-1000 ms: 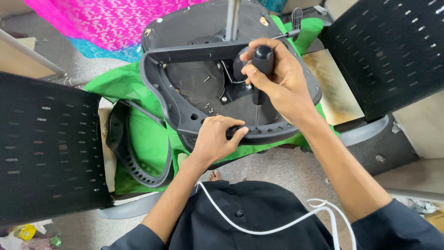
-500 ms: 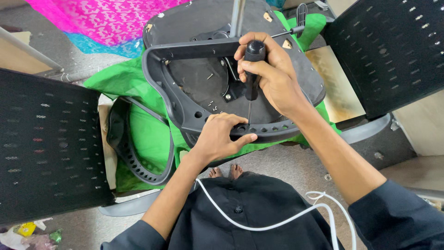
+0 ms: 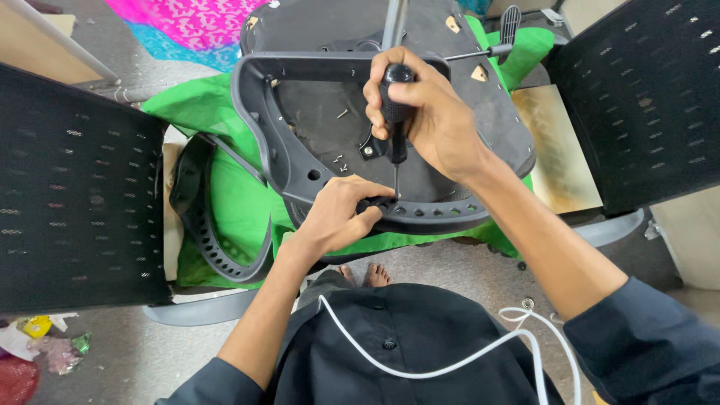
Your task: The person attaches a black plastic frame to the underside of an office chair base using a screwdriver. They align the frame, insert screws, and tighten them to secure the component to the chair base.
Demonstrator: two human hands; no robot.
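Right hand (image 3: pixel 431 120) clenched around black-handled screwdriver (image 3: pixel 395 112), shaft near upright, tip at hole on near rim of upturned dark grey chair seat shell (image 3: pixel 300 112); left hand (image 3: pixel 341 214) pinches rim just beside tip, steadying part; shell lies on green cloth (image 3: pixel 232 202) on floor; loose screws (image 3: pixel 339 159) inside shell; judgement: keep driver square to hole, press down firmly, fingers clear of tip.
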